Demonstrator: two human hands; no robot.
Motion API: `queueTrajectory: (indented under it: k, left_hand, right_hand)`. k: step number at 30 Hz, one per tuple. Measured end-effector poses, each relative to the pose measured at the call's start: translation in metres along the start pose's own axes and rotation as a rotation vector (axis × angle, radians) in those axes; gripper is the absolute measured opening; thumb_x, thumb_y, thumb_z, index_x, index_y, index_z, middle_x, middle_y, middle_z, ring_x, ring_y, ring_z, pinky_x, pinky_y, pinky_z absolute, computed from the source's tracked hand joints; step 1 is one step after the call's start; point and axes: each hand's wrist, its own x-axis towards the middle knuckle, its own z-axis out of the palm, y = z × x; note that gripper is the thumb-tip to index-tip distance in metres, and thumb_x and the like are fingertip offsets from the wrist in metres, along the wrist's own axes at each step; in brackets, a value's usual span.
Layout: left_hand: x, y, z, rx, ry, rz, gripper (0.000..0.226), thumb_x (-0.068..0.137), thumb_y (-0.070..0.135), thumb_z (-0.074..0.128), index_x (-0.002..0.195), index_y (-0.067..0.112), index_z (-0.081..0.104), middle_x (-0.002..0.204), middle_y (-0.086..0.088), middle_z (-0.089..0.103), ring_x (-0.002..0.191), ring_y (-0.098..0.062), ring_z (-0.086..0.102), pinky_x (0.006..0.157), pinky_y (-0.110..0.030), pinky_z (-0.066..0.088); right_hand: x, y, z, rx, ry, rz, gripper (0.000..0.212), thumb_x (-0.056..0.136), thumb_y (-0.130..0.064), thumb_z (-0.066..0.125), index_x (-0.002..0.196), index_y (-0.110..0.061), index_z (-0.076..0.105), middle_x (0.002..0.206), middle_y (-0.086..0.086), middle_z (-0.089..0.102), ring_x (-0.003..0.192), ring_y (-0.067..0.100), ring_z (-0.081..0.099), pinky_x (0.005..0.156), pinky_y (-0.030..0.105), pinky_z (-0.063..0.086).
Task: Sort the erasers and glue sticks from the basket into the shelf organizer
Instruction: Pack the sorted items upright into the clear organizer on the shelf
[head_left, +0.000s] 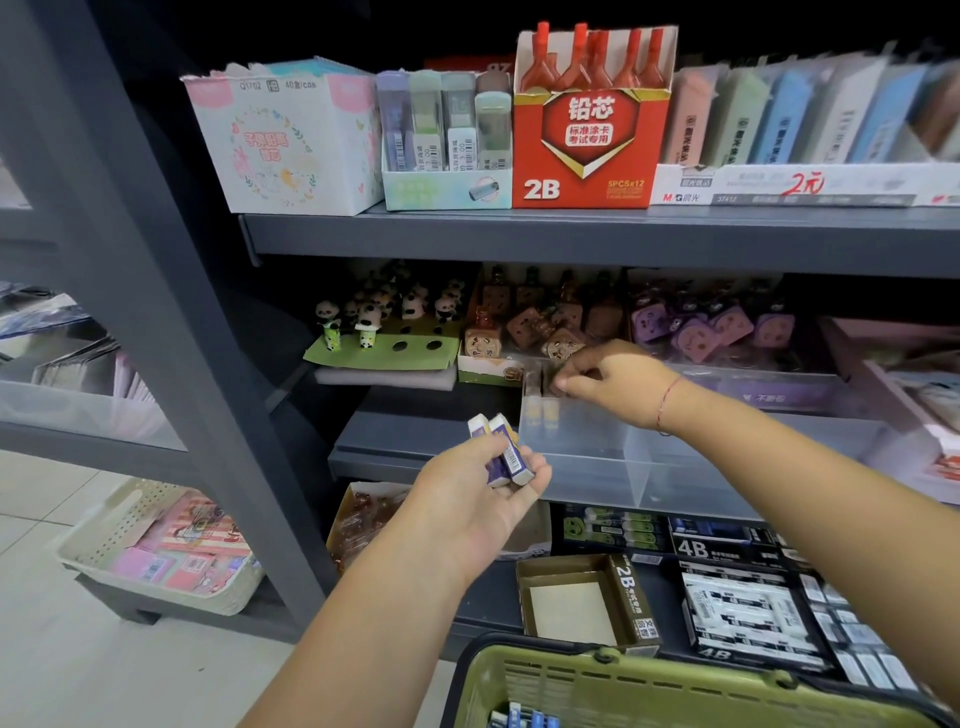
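1. Head view: the left hand (480, 493) lies palm-up in front of the shelving, its fingers curled round two erasers (503, 453). These are white blocks in purple sleeves, held side by side.
2. The right hand (605, 373) reaches over the back-left corner of the clear organizer (675, 462). Its fingers are bent together, but I cannot tell whether they pinch anything. One red thread (667, 402) circles the wrist.
3. Behind the organizer's left wall I count two small pale items (543, 413), too blurred to name.
4. One green basket (649, 675) sits at the lower edge, beneath both forearms. It holds blue-and-white pieces (524, 719) that I cannot count.
5. Surface: a dark grey shelf unit (519, 234) carries the organizer on its middle level. The top level bears four cartons in a row, among them one red 2B lead box (587, 171). On the lowest level, one open brown 2B box (576, 603) stands beside black 4B packs (737, 613).
6. Room: on the pale tiled floor (52, 649) I see one cream perforated basket (156, 551) of pink packets, at the left.
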Motion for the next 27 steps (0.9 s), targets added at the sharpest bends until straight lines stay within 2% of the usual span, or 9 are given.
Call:
queueTrajectory:
  k: [3, 6, 8, 11, 13, 17, 23, 25, 27]
  left_hand:
    - [-0.001, -0.002, 0.0, 0.036, -0.034, 0.007, 0.018, 0.099, 0.004, 0.049, 0.109, -0.008, 0.057, 0.087, -0.02, 0.061, 0.076, -0.025, 0.06, 0.075, -0.039, 0.058]
    - [-0.002, -0.002, 0.0, 0.102, -0.082, 0.025, 0.019, 0.098, 0.007, 0.05, 0.111, -0.004, 0.058, 0.085, -0.019, 0.067, 0.075, -0.024, 0.064, 0.069, -0.035, 0.06]
    - [-0.004, -0.002, 0.001, 0.118, -0.102, 0.034, 0.019, 0.098, 0.007, 0.05, 0.111, -0.005, 0.059, 0.089, -0.02, 0.068, 0.077, -0.024, 0.067, 0.068, -0.033, 0.061]
    - [-0.005, 0.0, 0.002, 0.106, -0.108, 0.037, 0.019, 0.099, 0.007, 0.049, 0.11, -0.006, 0.058, 0.094, -0.023, 0.071, 0.085, -0.027, 0.07, 0.073, -0.034, 0.06]
    - [-0.006, 0.001, 0.001, 0.132, -0.091, 0.052, 0.019, 0.101, 0.01, 0.047, 0.113, -0.002, 0.055, 0.096, -0.02, 0.073, 0.084, -0.026, 0.071, 0.071, -0.033, 0.06]
    - [-0.006, -0.001, -0.001, 0.246, -0.027, 0.062, 0.013, 0.104, 0.017, 0.041, 0.104, 0.008, 0.05, 0.103, -0.014, 0.073, 0.087, -0.023, 0.07, 0.068, -0.029, 0.054]
    - [-0.007, -0.001, 0.0, 0.307, -0.014, 0.043, 0.014, 0.103, 0.021, 0.043, 0.103, 0.008, 0.05, 0.102, -0.013, 0.073, 0.083, -0.022, 0.071, 0.062, -0.026, 0.053]
    - [-0.007, -0.001, 0.0, 0.307, -0.022, 0.039, 0.015, 0.102, 0.021, 0.044, 0.103, 0.008, 0.051, 0.1, -0.012, 0.074, 0.082, -0.021, 0.071, 0.062, -0.026, 0.053]
    - [-0.007, -0.001, 0.0, 0.3, -0.024, 0.037, 0.014, 0.102, 0.022, 0.045, 0.103, 0.009, 0.051, 0.099, -0.012, 0.074, 0.08, -0.021, 0.071, 0.062, -0.026, 0.054]
  right_hand:
    - [-0.01, -0.019, -0.006, 0.179, -0.018, -0.057, 0.02, 0.093, -0.029, 0.059, 0.095, -0.015, 0.074, 0.094, 0.002, 0.072, 0.081, 0.01, 0.06, 0.069, 0.017, 0.042]
    - [-0.021, -0.033, -0.005, 0.495, -0.346, -0.054, 0.015, 0.092, -0.023, 0.061, 0.097, -0.016, 0.073, 0.092, 0.003, 0.071, 0.074, 0.005, 0.056, 0.063, 0.015, 0.045]
    - [-0.022, -0.031, -0.002, 0.564, -0.429, -0.053, 0.012, 0.088, -0.018, 0.065, 0.097, -0.013, 0.071, 0.081, 0.001, 0.066, 0.07, 0.004, 0.054, 0.062, 0.017, 0.042]
    - [-0.018, -0.028, -0.009, 0.806, -0.379, 0.038, 0.014, 0.074, -0.02, 0.071, 0.085, -0.012, 0.067, 0.073, 0.002, 0.06, 0.062, 0.005, 0.052, 0.057, 0.015, 0.04]
    - [-0.01, -0.021, -0.02, 0.907, -0.221, 0.139, 0.019, 0.069, -0.022, 0.072, 0.084, -0.013, 0.065, 0.067, 0.004, 0.059, 0.058, 0.006, 0.055, 0.051, 0.013, 0.042]
    - [0.011, 0.004, -0.035, 0.557, 0.066, 0.235, 0.015, 0.082, -0.011, 0.072, 0.086, -0.016, 0.058, 0.077, 0.009, 0.065, 0.054, 0.005, 0.062, 0.055, 0.014, 0.051]
    - [0.015, 0.008, -0.02, 0.122, 0.032, 0.12, 0.013, 0.078, -0.014, 0.076, 0.076, -0.02, 0.065, 0.083, 0.004, 0.071, 0.07, 0.013, 0.067, 0.071, 0.023, 0.054]
    - [0.014, 0.006, -0.013, 0.023, 0.045, 0.109, 0.015, 0.078, -0.016, 0.075, 0.071, -0.024, 0.064, 0.079, 0.002, 0.069, 0.067, 0.01, 0.063, 0.06, 0.013, 0.047]
    - [0.015, 0.006, -0.006, -0.06, 0.047, 0.111, 0.011, 0.078, -0.019, 0.075, 0.076, -0.023, 0.066, 0.084, 0.004, 0.069, 0.072, 0.015, 0.061, 0.061, 0.018, 0.041]
